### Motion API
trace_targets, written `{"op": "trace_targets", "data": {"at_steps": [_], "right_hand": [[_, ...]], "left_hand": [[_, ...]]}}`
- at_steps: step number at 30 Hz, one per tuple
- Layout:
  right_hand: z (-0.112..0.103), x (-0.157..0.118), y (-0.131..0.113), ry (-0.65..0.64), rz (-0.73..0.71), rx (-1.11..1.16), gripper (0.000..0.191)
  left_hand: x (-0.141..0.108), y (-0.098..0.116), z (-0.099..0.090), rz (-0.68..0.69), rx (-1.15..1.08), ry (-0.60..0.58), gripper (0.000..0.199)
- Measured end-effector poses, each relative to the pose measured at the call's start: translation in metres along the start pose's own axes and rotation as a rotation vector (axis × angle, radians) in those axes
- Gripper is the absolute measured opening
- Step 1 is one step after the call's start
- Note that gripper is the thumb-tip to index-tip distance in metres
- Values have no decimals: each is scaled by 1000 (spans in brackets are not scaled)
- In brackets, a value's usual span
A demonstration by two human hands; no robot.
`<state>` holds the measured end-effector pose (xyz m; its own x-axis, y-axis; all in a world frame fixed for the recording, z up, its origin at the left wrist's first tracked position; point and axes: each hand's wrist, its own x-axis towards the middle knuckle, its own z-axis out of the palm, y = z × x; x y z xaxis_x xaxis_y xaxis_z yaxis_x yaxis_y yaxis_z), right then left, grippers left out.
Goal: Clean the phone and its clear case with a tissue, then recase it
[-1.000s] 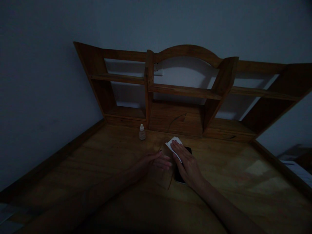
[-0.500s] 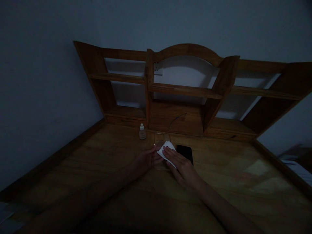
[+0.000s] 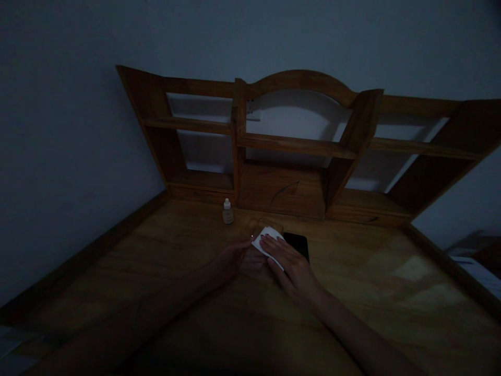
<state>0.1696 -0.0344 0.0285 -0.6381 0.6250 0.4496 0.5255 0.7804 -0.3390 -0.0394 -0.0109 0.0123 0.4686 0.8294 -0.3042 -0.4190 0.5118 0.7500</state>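
Observation:
My left hand [image 3: 237, 255] is closed on a see-through phone case [image 3: 271, 223], with fingers showing through its clear back. The tissue and my right hand hide much of the case. My right hand [image 3: 291, 261] presses a folded white tissue [image 3: 262, 239] against the case, its fingers laid over the tissue. A black phone [image 3: 298, 244] lies flat on the table just right of the case, partly behind my right hand. To the left of the case stands a small clear bottle [image 3: 227, 215] with a white cap, upright.
A wooden shelf unit [image 3: 297, 146] with several compartments rises at the back of the wooden table [image 3: 352, 292]. A thin dark cord [image 3: 284, 192] lies at its middle base. A power socket [image 3: 252, 110] shows through the shelf. Papers [image 3: 475, 271] sit beyond the right edge. The light is dim.
The phone case has turned in my left hand, its far end now tilting to the right. The tissue and my right hand stay almost in place.

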Motion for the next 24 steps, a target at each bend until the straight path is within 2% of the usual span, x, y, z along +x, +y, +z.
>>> {"op": "trace_targets", "data": {"at_steps": [4,9,19,24], "right_hand": [[4,-1,6,34,79,-12,45],[6,-2,7,61,140,-4,45],[5,-2,11,63,124,92,45],[5,-2,9,46,87,119,45]], "left_hand": [[-4,1,5,-13,96,-43,44],[-3,0,3,9,122,-90,46],[1,-3,-5,36,113,-153,46],[-1,-2,-1,30,99,-124,42]]}}
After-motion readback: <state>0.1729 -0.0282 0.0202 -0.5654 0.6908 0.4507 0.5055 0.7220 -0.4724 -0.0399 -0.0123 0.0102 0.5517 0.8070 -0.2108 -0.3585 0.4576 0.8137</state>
